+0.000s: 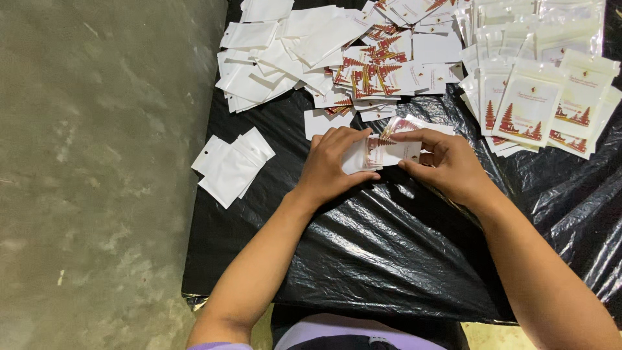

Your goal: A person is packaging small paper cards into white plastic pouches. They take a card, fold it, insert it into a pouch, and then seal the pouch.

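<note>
My left hand [332, 165] and my right hand [447, 165] together hold a small white card with a red print and a clear sleeve [382, 153] just above the black plastic sheet [389, 246]. Left fingers pinch its left end, while the right thumb and forefinger grip its right end. Whether the card sits inside the sleeve cannot be told. More printed cards lie just behind my hands [405, 124].
A heap of white and red-printed cards [337, 58] lies at the back. Rows of filled clear packets [538, 97] sit at the right. A few white pouches [233, 165] hang over the sheet's left edge. Bare concrete floor [91, 181] lies to the left.
</note>
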